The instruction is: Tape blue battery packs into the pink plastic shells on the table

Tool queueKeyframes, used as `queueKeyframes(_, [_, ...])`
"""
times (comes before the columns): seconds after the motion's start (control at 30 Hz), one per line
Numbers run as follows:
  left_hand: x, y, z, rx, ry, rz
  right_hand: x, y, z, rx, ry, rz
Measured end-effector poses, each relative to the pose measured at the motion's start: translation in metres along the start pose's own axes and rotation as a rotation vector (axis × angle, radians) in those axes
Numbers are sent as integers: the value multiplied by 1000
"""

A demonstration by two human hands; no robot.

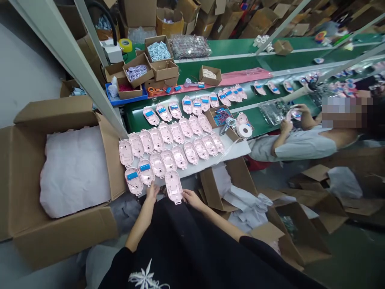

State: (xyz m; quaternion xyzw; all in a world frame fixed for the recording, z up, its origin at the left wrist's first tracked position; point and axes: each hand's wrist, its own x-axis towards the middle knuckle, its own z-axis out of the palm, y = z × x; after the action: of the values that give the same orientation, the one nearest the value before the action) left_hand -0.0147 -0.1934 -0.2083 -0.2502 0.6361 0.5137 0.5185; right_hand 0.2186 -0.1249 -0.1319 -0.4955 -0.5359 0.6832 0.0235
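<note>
A pink plastic shell (pixel 173 186) lies at the near edge of a white board (pixel 237 150), between my two hands. My left hand (pixel 152 191) rests beside the shell's left edge with its fingers curled. My right hand (pixel 189 196) touches the shell's lower right corner. Several more pink shells (pixel 168 144) lie in rows across the board. Two near the left hand, one of them (pixel 133 178), carry a blue battery.
A big open cardboard box (pixel 24 160) with white foam inside stands at my left. Further shells with blue parts sit on the green belt (pixel 255 120). A co-worker (pixel 300 140) sits at the right handling a shell. Small boxes (pixel 150 68) of rings stand behind. Flattened cartons litter the floor.
</note>
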Motion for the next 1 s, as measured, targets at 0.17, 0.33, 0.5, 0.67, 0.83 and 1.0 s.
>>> queueKeyframes(0.17, [-16, -3, 14, -210, 10, 121, 0, 16, -19, 23, 29, -14])
queueKeyframes(0.33, [-67, 1, -11, -266, -36, 180, 14, 8, -16, -159, 16, -102])
queueKeyframes(0.5, [-113, 19, -61, -257, -31, 266, 45, -23, 2, -601, -37, -260])
queueKeyframes(0.67, [-133, 45, -112, -225, -13, 330, 89, -83, 7, -1001, 53, -526])
queueKeyframes(0.83, [-139, 59, -150, -172, -57, 368, 151, -149, 43, -1334, -168, -802])
queueKeyframes(1.0, [-144, 68, -180, -108, -131, 381, 208, -189, 109, -1515, -425, -802])
